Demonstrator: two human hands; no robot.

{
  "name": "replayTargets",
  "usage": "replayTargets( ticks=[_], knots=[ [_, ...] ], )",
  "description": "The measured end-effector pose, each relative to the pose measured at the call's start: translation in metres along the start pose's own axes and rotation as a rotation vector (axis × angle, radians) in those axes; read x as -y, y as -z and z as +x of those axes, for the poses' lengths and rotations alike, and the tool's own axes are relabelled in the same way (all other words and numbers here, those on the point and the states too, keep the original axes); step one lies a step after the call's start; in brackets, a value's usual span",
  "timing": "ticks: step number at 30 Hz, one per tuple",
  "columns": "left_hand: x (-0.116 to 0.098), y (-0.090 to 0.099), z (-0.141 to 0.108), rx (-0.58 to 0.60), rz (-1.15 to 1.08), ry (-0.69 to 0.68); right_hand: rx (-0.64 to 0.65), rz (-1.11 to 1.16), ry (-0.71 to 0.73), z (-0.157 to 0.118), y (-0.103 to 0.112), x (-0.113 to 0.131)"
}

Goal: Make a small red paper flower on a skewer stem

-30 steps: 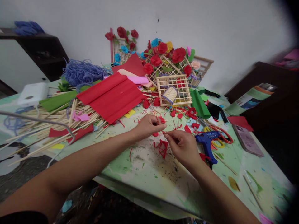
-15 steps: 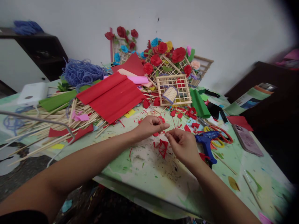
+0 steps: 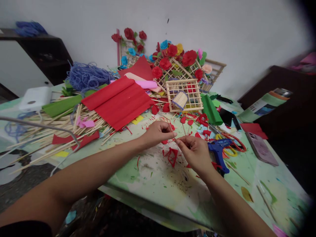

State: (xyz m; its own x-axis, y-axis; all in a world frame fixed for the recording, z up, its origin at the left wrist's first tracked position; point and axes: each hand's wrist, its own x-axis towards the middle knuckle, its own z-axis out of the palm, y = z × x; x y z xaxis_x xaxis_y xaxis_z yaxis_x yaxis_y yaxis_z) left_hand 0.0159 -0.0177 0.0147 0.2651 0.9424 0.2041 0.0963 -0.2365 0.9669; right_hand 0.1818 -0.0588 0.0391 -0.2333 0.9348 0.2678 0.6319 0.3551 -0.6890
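Observation:
My left hand point(image 3: 161, 132) and my right hand point(image 3: 192, 148) meet over the middle of the table, fingertips almost touching. Both are closed in a pinch. A thin dark-reddish strand shows at the left fingers, but what either hand grips is too small to make out. Below them lie red paper scraps point(image 3: 172, 157) on the stained green-and-white tablecloth point(image 3: 153, 184). Just beyond are red petal-shaped cutouts point(image 3: 183, 119). Close to the right wrist rests a blue glue gun point(image 3: 219, 153), with scissors point(image 3: 237, 142) behind it.
Red crepe paper point(image 3: 120, 102) covers part of a pile of wooden sticks point(image 3: 66, 128) at the left, near tangled blue cord point(image 3: 89, 76). Stick lattices point(image 3: 184, 95) with paper roses point(image 3: 189, 58) stand at the back. A phone point(image 3: 261, 148) and a bottle point(image 3: 265, 105) are on the right.
My left hand's fingers have shifted slightly, and a thin strand shows above them. The right hand stays nearly in place, still pinching close to the left.

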Motion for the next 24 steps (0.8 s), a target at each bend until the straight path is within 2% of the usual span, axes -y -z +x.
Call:
replayTargets(
  ticks=[4,12,16,20,24],
  knots=[
    [-0.0006,-0.0010,-0.0005,0.011,-0.002,0.012,0.006,-0.019,0.037,-0.0010,-0.0005,0.0002],
    [-0.0075,0.0015,-0.0034,0.105,-0.015,0.028,0.012,-0.019,0.069,-0.0009,-0.0027,-0.0015],
    [-0.0080,0.0009,-0.0039,0.108,-0.023,0.039,-0.007,-0.042,0.072,-0.0011,-0.0023,-0.0005],
    [-0.0055,-0.0028,-0.0035,0.111,-0.142,0.073,-0.066,-0.064,0.047,-0.0017,-0.0019,0.0004],
    [-0.0018,-0.0048,-0.0024,0.119,-0.202,0.041,-0.066,-0.034,0.021,-0.0012,-0.0017,-0.0002]
  ],
)
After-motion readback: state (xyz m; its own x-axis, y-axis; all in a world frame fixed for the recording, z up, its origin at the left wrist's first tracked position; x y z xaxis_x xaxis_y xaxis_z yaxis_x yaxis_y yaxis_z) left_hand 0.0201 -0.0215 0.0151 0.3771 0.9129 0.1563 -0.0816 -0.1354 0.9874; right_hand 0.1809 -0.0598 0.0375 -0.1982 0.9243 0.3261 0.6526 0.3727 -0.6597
